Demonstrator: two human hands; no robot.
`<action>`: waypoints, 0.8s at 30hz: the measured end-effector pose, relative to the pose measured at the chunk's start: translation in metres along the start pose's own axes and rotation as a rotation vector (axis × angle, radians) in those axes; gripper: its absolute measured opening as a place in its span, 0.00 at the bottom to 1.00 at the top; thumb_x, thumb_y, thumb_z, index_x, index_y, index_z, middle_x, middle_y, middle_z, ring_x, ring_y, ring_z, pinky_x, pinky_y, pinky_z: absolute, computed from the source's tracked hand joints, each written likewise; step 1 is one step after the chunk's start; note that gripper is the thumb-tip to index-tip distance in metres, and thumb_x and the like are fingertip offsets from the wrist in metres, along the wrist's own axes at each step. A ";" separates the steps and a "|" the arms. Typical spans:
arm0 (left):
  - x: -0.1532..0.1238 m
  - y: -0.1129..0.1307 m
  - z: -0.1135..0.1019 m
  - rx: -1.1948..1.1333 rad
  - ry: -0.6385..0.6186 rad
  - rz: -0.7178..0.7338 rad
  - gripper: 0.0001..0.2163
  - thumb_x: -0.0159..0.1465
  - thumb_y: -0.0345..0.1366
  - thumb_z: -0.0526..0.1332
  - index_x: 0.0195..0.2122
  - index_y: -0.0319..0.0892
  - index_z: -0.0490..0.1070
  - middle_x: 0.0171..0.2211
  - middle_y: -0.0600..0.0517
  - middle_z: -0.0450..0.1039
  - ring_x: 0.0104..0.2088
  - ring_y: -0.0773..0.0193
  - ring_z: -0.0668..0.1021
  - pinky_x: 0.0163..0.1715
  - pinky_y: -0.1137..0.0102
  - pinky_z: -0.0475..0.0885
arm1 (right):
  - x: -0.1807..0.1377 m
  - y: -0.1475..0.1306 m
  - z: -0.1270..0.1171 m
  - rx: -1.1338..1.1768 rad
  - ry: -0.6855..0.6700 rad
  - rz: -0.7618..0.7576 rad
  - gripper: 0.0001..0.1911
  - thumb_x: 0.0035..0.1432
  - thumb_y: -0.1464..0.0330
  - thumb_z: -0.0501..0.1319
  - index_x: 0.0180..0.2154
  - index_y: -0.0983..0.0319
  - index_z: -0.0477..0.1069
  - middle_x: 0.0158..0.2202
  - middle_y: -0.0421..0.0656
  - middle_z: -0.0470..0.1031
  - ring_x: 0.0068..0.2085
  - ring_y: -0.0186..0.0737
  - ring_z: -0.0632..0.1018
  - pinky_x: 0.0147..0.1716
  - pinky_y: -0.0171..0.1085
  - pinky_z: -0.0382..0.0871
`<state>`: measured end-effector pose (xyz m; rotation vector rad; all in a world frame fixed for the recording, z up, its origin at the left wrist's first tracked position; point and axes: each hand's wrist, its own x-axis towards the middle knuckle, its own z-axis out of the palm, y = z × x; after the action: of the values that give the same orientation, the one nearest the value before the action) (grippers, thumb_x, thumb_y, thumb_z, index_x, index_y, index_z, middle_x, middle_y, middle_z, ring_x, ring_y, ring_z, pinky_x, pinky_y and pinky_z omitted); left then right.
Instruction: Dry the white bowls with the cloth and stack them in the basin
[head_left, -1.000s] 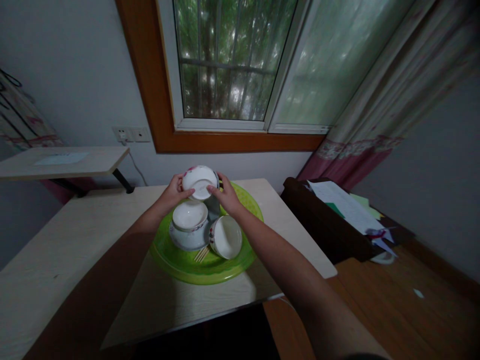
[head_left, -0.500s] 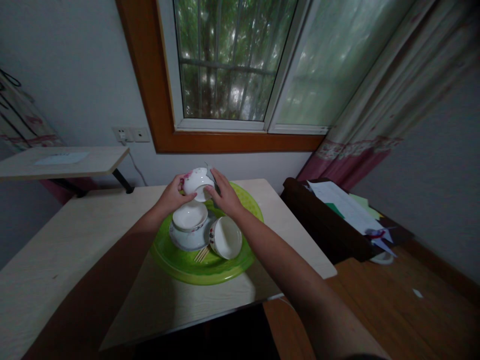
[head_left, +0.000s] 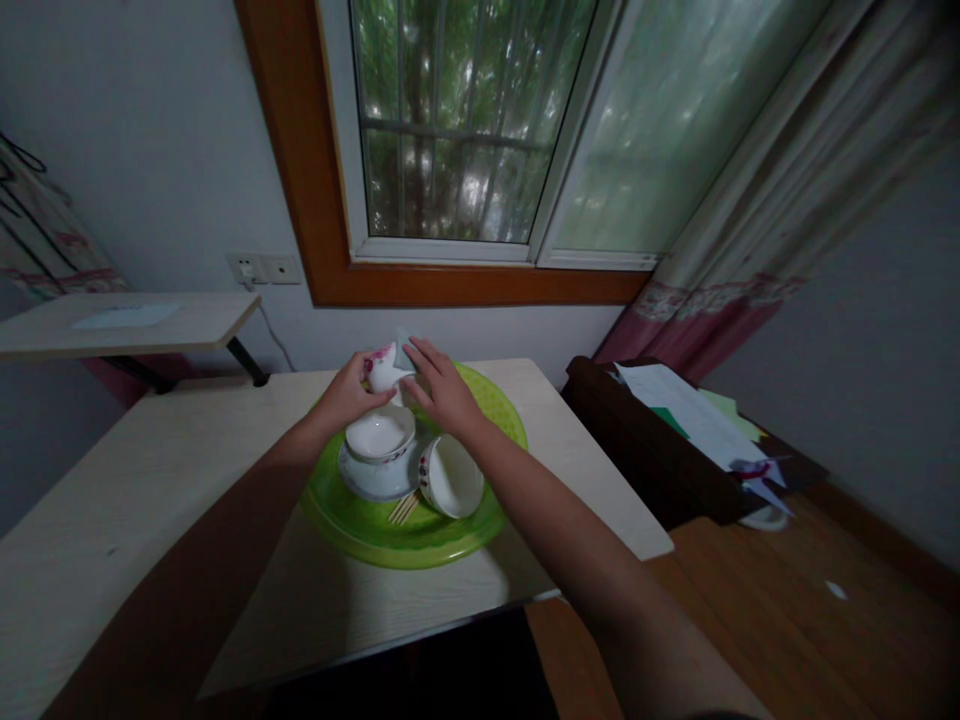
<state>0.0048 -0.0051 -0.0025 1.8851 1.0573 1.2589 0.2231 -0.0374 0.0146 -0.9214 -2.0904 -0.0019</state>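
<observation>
My left hand (head_left: 346,395) is closed on the side of a white bowl (head_left: 382,371) with pink flowers, tilted above the green tray (head_left: 420,553). Against the bowl's right side, my right hand (head_left: 447,388) presses a thin pale grey-blue cloth (head_left: 403,350). Below the hands, another white bowl (head_left: 380,434) stands upright on a larger pale dish (head_left: 375,480). To its right a patterned white bowl (head_left: 455,477) lies on its side, its mouth facing me. A few chopsticks (head_left: 404,508) lie between the dish and that bowl.
The tray rests on a light wooden table (head_left: 247,470). A raised shelf (head_left: 127,322) stands at the left. Right of the table is a dark brown piece of furniture (head_left: 637,440) with papers (head_left: 690,405) on it. A window (head_left: 480,130) is ahead.
My right hand has shifted left over the bowl with the cloth, covering more of it. More of the cloth shows above the bowl. The dishes on the tray stay put.
</observation>
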 end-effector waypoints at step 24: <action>-0.005 0.024 -0.017 -0.713 -0.215 -0.303 0.28 0.51 0.30 0.74 0.53 0.39 0.67 0.46 0.43 0.79 0.39 0.60 0.82 0.38 0.69 0.79 | -0.004 0.027 0.020 0.588 0.147 0.460 0.31 0.64 0.48 0.60 0.61 0.58 0.71 0.60 0.46 0.75 0.61 0.46 0.73 0.65 0.48 0.63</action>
<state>-0.0057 -0.0195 0.0213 1.2268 0.6273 1.0391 0.2272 -0.0142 -0.0088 -0.9662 -1.5633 0.7215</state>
